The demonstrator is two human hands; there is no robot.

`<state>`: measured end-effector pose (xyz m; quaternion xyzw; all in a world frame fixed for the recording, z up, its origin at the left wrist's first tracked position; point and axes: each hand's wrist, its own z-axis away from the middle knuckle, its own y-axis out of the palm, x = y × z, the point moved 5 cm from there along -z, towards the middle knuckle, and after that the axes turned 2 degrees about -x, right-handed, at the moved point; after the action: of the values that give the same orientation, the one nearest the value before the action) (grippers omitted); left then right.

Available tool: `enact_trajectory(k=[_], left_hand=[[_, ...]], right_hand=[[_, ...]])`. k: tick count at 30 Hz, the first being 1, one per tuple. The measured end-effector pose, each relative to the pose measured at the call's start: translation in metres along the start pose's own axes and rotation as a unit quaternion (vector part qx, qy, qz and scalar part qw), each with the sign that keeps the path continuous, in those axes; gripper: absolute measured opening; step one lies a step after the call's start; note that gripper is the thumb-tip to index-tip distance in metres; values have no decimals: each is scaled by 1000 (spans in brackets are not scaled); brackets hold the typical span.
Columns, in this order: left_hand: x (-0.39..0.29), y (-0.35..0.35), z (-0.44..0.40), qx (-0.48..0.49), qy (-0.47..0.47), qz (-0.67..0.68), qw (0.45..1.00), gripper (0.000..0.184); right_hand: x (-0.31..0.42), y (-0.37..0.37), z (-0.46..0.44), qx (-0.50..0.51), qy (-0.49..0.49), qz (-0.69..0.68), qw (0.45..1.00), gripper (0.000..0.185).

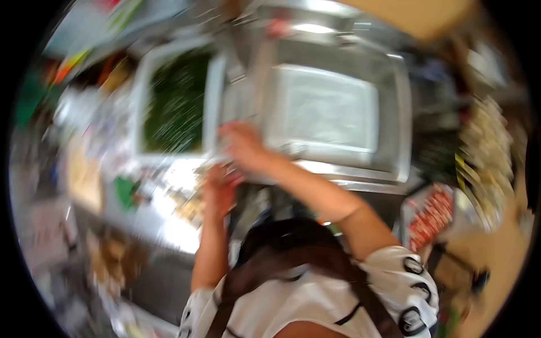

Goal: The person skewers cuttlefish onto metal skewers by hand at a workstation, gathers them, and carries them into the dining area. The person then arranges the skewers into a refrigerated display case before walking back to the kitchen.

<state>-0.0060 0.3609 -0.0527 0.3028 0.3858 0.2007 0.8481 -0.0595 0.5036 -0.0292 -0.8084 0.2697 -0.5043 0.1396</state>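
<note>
My right hand [242, 147] reaches across to the left, over the counter strip between a white tub [214, 96] and the metal sink [401, 112]. Just below it is my left hand [221, 185], near the tub's lower right corner. Both are smeared by motion, so I cannot make out their fingers or whether anything is in them. Dark green contents [176, 104], perhaps leaves in water, fill the tub. In the sink sits a white rectangular basin [329, 112], pale inside. Small pale pieces [190, 207] lie on the steel counter left of my left hand.
Clear plastic bags [101, 121] and a wooden board [84, 174] are on the left. A green object [126, 191] lies on the counter. To the right are a tray of red pieces [431, 217] and a pale heap [489, 158]. A tan surface [417, 14] juts in at the top.
</note>
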Motion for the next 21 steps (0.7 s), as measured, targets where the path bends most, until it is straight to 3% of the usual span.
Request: enact_trajectory(k=[1,2,3,4,5,6,7,8,9,10,11,13,16,17,18,19,20,21], left_hand=[[2,-8,-5,-39,-4,-16,999,27],[0,0,-9,21,-41,49,998,27],[-3,22,-5,-88,-51,23,994,28],[-1,28,-17,57,-84,47,994,29],[3,36,-22,125,-95,59,986,30],[9,44,-26,133,-110,51,984,31],[13,52,-32,136,-124,41,982,32],[16,60,-34,145,-126,37,981,32],[21,67,-37,118,-133,25,984,33],[28,74,-41,90,-140,15,986,33],[37,81,-45,92,-144,12,985,33],[49,97,-52,125,-204,62,969,35],[55,139,-34,105,-233,172,951,38],[58,139,-38,141,-218,162,952,40],[60,138,-42,230,-230,184,927,42],[58,148,-37,248,-244,219,912,42],[58,148,-37,198,-235,210,928,42],[58,150,-38,152,-231,202,940,42]], right_hand=[[8,-23,4,-50,0,-20,999,27],[32,-66,2,-47,-19,-47,998,15],[40,-100,7,-15,3,16,1000,16],[45,-140,16,55,27,78,995,12],[43,-190,32,-33,22,105,994,12],[45,-237,51,-117,8,116,986,12],[47,-292,61,-113,81,256,957,10],[73,-343,62,-131,50,419,897,9],[85,-386,66,-143,-8,522,840,8],[100,-423,67,-108,6,579,808,14],[101,-446,71,-19,-8,730,683,19],[89,-479,86,225,143,834,483,21],[80,-488,90,258,151,896,329,18],[75,-498,86,216,210,863,407,17],[69,-502,80,270,215,849,400,16],[71,-506,72,274,241,815,450,18],[65,-517,73,249,126,868,412,16],[85,-510,60,245,69,853,455,14]])
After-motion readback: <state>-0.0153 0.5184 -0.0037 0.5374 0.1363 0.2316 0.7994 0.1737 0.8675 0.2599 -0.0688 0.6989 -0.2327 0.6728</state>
